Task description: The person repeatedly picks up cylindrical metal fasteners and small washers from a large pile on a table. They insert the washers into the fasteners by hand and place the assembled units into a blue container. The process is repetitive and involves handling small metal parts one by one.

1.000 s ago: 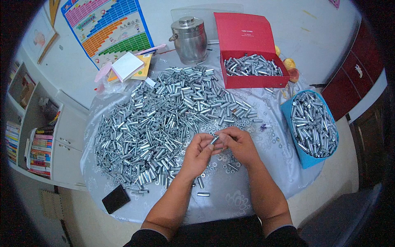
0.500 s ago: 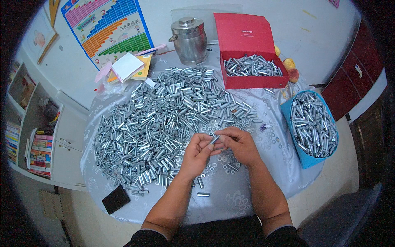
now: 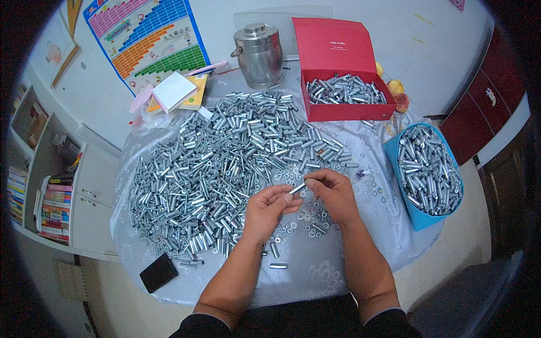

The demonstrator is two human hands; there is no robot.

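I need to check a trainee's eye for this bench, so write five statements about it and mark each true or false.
1. The left hand holds a metal piece. True.
2. The right hand reaches into the blue bin. False: the right hand is beside the left, at the metal piece's far end; the blue bin stands off to the right.
3. The red box has its lid open. True.
4. The pot stands to the right of the red box. False: the pot stands to its left.
5. The loose pile lies mostly to the left of the hands. True.
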